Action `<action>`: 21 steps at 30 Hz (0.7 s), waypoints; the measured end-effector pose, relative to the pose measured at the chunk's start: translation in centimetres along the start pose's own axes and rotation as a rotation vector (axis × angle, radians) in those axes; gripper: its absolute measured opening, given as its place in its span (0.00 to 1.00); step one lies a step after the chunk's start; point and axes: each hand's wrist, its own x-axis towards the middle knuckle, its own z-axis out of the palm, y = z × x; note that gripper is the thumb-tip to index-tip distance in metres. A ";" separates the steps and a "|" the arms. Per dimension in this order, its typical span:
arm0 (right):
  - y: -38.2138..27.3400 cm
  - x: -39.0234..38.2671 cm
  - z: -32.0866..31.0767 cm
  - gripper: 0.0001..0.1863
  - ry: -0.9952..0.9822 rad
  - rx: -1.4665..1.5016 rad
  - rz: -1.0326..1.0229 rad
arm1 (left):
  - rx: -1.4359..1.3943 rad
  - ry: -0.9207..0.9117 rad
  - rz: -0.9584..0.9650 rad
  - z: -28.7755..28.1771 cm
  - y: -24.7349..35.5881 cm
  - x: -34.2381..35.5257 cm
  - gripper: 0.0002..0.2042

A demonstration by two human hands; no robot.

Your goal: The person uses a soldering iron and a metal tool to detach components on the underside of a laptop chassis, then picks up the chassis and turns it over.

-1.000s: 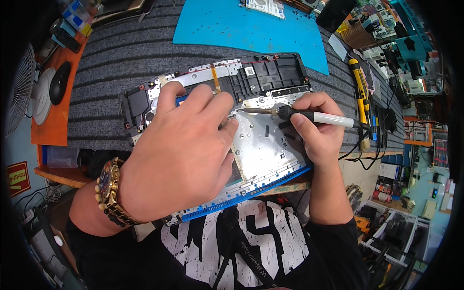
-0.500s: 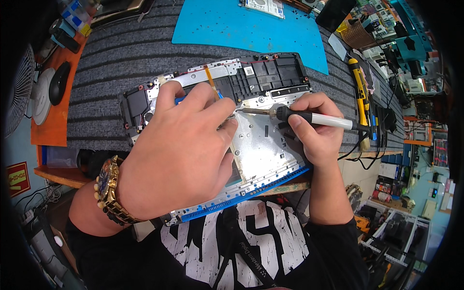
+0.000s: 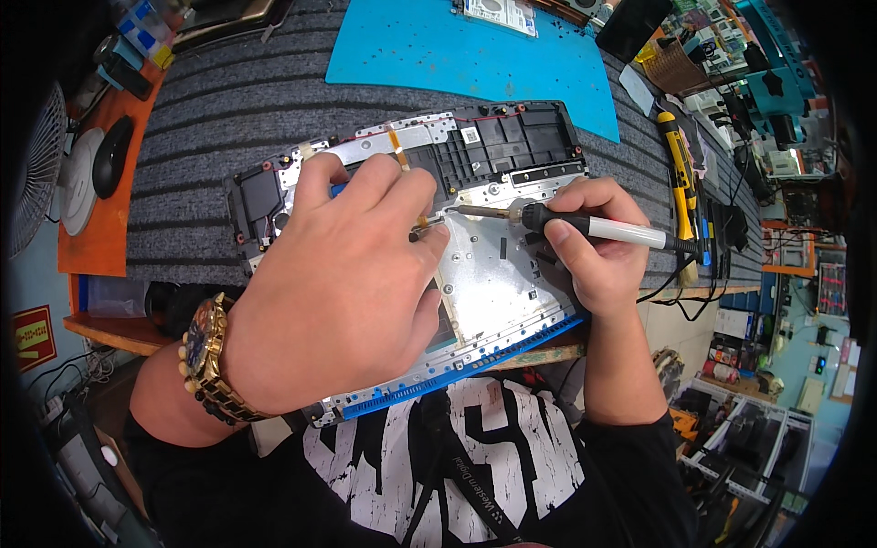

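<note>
A laptop's top case (image 3: 484,265), bare silver metal with black plastic parts and a blue front edge, lies underside up in front of me. My right hand (image 3: 607,242) grips a soldering iron (image 3: 626,231) with a white and black handle. Its metal tip reaches left to the middle of the case, close to the fingers of my left hand (image 3: 338,265). That hand lies over the left half of the case with its fingers bent. Beside its fingertips a small yellowish-brown piece shows; whatever the fingers pinch is hidden. An orange ribbon cable (image 3: 396,146) runs beyond the knuckles.
Under the case lies a grey striped mat (image 3: 228,110), with a blue mat (image 3: 475,64) beyond. Yellow-handled tools (image 3: 678,164) and the iron's cord are at the right. To the left, a black mouse (image 3: 112,157) and a fan (image 3: 38,173) stand by an orange surface.
The fingers of my left hand have drawn back slightly, uncovering the small yellowish-brown piece beside the iron's tip. My right hand and the soldering iron have hardly moved.
</note>
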 end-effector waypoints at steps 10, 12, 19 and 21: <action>0.0 -0.1 0.1 0.11 0.019 -0.004 -0.024 | 0.006 0.013 -0.001 0.1 0.1 0.0 0.19; 0.0 0.0 0.0 0.11 0.014 0.022 -0.016 | 0.005 0.013 0.001 0.1 0.1 0.0 0.19; -0.1 0.0 0.0 0.10 -0.008 -0.013 -0.038 | -0.002 0.008 -0.008 0.0 0.2 0.0 0.19; -0.1 -0.1 0.0 0.10 -0.010 -0.009 -0.028 | 0.009 0.008 -0.004 0.0 0.2 0.0 0.19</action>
